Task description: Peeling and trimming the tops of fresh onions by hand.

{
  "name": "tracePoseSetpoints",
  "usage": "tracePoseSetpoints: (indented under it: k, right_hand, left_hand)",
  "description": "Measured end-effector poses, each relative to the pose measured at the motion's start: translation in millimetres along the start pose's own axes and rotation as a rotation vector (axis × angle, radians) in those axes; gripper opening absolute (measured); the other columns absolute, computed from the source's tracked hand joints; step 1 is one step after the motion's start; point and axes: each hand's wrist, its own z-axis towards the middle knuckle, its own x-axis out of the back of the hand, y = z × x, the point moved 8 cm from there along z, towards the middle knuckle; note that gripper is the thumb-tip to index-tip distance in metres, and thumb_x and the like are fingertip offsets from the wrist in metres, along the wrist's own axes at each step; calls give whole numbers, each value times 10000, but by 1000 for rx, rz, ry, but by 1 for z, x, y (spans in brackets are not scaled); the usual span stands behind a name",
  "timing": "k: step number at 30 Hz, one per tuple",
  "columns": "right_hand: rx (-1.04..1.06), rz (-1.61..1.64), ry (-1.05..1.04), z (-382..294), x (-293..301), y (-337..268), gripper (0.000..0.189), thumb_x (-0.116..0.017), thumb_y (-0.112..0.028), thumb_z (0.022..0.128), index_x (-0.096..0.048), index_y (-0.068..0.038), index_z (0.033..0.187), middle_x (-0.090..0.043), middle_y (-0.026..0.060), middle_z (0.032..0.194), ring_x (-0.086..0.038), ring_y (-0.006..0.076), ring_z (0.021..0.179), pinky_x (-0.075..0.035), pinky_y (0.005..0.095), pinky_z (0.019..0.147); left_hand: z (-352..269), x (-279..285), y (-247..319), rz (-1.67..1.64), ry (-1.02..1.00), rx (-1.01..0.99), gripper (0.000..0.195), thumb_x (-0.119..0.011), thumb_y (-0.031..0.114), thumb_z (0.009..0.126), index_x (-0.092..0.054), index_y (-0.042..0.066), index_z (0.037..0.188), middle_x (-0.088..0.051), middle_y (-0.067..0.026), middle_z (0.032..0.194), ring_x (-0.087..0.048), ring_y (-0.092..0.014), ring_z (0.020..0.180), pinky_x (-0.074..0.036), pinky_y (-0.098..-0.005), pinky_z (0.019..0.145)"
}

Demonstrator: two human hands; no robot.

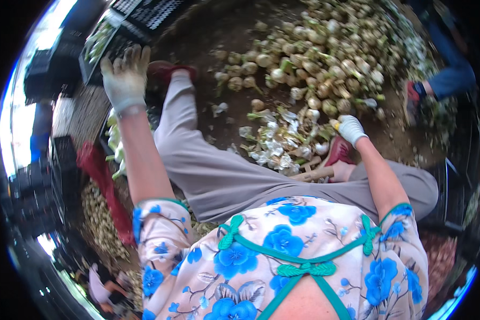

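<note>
My left hand (pixel 125 78), in a pale, soiled knit glove, is raised at the upper left with its fingers apart and nothing visible in it. Just beyond it is a black plastic crate (pixel 89 66) holding garlic bulbs (pixel 98 42). My right hand (pixel 350 128), in a white glove, is curled around a small yellow object (pixel 335 124); most of this is hidden, so its kind is unclear. That hand is low beside my red shoe (pixel 339 150), at the near edge of a large garlic heap (pixel 324 60). Loose garlic skins and trimmings (pixel 278 146) lie between my legs.
Another person's jeans-clad leg (pixel 450 68) and shoe (pixel 413 100) are right of the heap. At left are a red mesh sack (pixel 106 192), more garlic (pixel 100 220) and stacked dark crates (pixel 66 172). A wooden piece (pixel 314 175) lies by my ankle. Another person (pixel 100 284) appears lower left.
</note>
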Motion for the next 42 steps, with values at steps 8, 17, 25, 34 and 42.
tracePoseSetpoints:
  k: [8, 17, 25, 34, 42]
  right_hand:
    - [194, -366, -460, -26, -109, -40, 319, -575, -191, 759, -680, -67, 1034, -653, 160, 1060, -628, 302, 1010, -507, 411, 822]
    - [162, 286, 53, 16, -59, -65, 403, -529, -387, 801, -690, -25, 872, -653, 229, 784, -663, 334, 743, -506, 425, 714]
    - [119, -324, 11, 50, -69, -73, 278, -463, -194, 869, -664, -119, 1045, -619, 149, 1084, -620, 329, 967, -490, 454, 769]
    - [-81, 1078, -9, 44, -58, -31, 355, -538, -233, 888, -520, -137, 1230, -605, 128, 1119, -595, 275, 980, -477, 391, 834]
    - [110, 1587, -109, -42, 35, -142, 316, -598, -371, 890, -651, -74, 984, -612, 3, 839, -529, 104, 723, -458, 252, 646]
  left_hand:
    - [-152, 38, -242, -1, 109, 639, 208, -550, 288, 908, -620, 99, 958, -650, -80, 953, -618, -254, 901, -505, -434, 826]
    - [-186, 61, -273, 213, 108, 741, 297, -558, 340, 899, -599, 128, 1103, -612, -51, 1006, -587, -206, 886, -494, -380, 786]
    - [-181, 67, -294, 325, 102, 751, 349, -573, 357, 885, -584, 151, 1166, -629, -70, 1034, -612, -213, 856, -535, -385, 725]
    - [-172, 52, -282, 483, 80, 513, 372, -578, 240, 897, -530, 106, 1241, -602, -41, 1054, -604, -176, 902, -491, -314, 735]
    - [-194, -10, -284, 674, -356, 190, 516, -602, 214, 879, -416, 20, 1321, -539, -76, 1185, -540, -144, 1036, -445, -286, 905]
